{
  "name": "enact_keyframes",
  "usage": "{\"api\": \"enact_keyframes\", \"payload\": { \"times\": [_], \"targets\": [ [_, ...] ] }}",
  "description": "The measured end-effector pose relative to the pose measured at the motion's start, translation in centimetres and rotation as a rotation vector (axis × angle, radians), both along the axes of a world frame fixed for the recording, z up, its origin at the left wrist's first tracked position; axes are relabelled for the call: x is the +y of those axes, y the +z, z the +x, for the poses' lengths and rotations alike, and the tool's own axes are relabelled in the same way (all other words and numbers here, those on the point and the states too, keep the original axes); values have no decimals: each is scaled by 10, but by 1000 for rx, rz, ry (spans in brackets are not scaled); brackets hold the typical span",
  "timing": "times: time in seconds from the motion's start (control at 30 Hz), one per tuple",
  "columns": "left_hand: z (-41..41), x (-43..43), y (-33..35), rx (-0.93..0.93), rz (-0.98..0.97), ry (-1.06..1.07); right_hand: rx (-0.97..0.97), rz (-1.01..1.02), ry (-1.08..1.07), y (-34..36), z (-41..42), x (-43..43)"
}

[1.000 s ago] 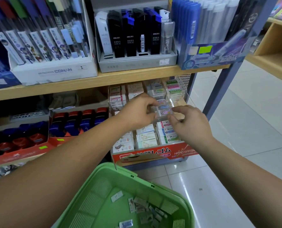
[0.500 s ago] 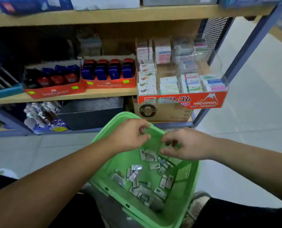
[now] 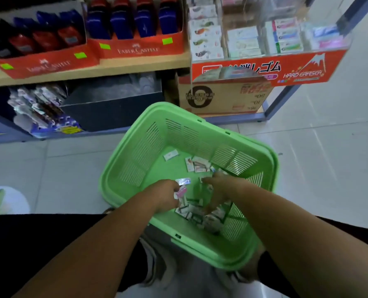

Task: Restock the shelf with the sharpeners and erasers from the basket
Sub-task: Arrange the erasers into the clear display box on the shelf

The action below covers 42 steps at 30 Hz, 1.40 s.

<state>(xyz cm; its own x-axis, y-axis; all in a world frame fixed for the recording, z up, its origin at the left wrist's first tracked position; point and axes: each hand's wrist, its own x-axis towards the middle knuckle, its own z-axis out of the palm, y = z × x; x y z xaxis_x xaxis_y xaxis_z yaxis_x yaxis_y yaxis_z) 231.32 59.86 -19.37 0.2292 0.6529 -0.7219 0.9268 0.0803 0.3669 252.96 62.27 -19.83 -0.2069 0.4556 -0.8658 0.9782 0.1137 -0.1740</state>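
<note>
A green plastic basket (image 3: 135, 160) sits on the floor with several small wrapped erasers (image 3: 197, 165) scattered on its bottom. Both my hands are down inside it. My left hand (image 3: 168, 194) is curled over a pink-and-white eraser (image 3: 181, 192) near the middle of the basket. My right hand (image 3: 219, 186) reaches among the erasers at the near right, fingers spread over the pile; whether it grips one is hidden. On the shelf above, a clear eraser display (image 3: 269, 67) with a red front holds rows of erasers. Red cartons of blue and red sharpeners (image 3: 135, 29) stand to its left.
A cardboard box (image 3: 221, 97) stands under the eraser display on the bottom shelf. A dark box (image 3: 112, 104) and packaged items (image 3: 39, 106) fill the lower shelf at left. The blue shelf post (image 3: 286, 97) rises at right, with tiled floor (image 3: 329, 147) beyond it.
Both hands left the eraser display on the shelf and dropped into the basket. The view tilted down from the shelf to the basket and floor.
</note>
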Motion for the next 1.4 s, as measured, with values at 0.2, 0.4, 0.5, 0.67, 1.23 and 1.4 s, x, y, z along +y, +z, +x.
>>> {"api": "enact_keyframes", "payload": {
  "times": [0.2,0.4,0.5,0.67,1.23,1.4],
  "targets": [
    [-11,-13,-8,-33,-34,123,23,-75,-125,-33,-31,-49],
    [-31,-37,-20,15,-108,123,159,-350,-465,-48,-40,-86],
    [-30,-44,-24,61,-90,35,191,-380,-471,-51,-50,-88],
    [-19,-30,-31,56,-36,-145,120,-254,-285,-58,-60,-103],
    [-30,-9,-65,118,-108,-430,185,-407,-491,-92,-47,-105],
    [-35,-10,-70,147,-146,-356,225,-394,-517,-92,-52,-111]
  ]
}}
